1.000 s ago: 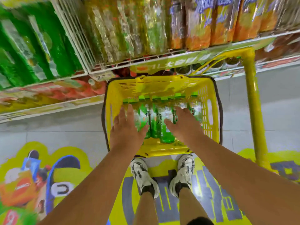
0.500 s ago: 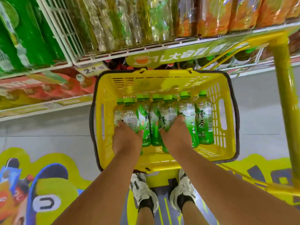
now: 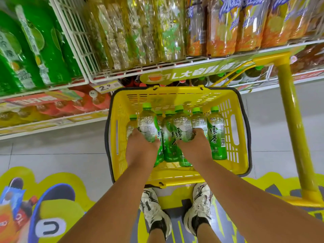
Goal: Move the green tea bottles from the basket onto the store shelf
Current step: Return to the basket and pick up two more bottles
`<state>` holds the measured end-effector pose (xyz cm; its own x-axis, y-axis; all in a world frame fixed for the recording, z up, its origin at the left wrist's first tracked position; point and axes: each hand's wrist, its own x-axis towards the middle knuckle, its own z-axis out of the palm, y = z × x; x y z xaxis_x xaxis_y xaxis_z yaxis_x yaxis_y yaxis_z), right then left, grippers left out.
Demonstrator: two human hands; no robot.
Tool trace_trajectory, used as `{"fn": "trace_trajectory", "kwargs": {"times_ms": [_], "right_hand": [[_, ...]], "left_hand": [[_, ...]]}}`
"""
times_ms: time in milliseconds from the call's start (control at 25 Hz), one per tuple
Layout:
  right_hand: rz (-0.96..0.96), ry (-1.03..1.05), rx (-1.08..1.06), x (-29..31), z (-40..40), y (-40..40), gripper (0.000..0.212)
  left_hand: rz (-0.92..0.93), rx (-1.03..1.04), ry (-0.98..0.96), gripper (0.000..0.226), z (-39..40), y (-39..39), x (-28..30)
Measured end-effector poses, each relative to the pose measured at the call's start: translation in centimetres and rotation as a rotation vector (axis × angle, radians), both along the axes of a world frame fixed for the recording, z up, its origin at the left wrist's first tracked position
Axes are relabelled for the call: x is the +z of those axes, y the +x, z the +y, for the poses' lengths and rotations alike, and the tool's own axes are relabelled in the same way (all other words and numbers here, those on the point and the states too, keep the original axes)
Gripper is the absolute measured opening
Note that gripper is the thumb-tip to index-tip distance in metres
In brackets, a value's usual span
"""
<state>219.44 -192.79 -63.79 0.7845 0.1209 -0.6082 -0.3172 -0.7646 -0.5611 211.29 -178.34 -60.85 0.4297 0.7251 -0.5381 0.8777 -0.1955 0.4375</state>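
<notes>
A yellow plastic basket (image 3: 177,97) with a dark rim sits on the floor in front of my feet. Several green tea bottles with green caps stand inside it. My left hand (image 3: 140,149) is shut on one green tea bottle (image 3: 148,127), raised a little above its neighbours. My right hand (image 3: 194,148) is shut on another green tea bottle (image 3: 182,127), also lifted slightly. One more bottle (image 3: 217,134) stands free at the right of the row. The store shelf (image 3: 157,70) with white wire fronts runs just beyond the basket.
The upper shelf holds large green, yellow and orange drink bottles (image 3: 140,32). A lower shelf (image 3: 52,106) holds red-labelled bottles. A yellow post (image 3: 296,130) rises right of the basket. A price tag (image 3: 105,87) hangs at the shelf edge. The tiled floor carries a colourful sticker (image 3: 43,207).
Both hands went down into the basket, closed around a bottle each, and have raised the two bottles slightly. The camera has moved closer to the basket.
</notes>
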Motion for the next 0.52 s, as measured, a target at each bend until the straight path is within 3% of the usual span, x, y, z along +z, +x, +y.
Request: {"fn": "trace_trajectory", "kwargs": {"times_ms": [240, 520], "right_hand": [[-0.06, 0.192, -0.052, 5.7, -1.2, 2.1, 0.038], [-0.057, 0.367, -0.107, 20.3, -5.1, 3.3, 0.051]], "left_hand": [[-0.157, -0.005, 0.001, 0.052, 0.2, 2.8, 6.7], [-0.333, -0.052, -0.094, 0.044, -1.1, 2.7, 20.9]]}}
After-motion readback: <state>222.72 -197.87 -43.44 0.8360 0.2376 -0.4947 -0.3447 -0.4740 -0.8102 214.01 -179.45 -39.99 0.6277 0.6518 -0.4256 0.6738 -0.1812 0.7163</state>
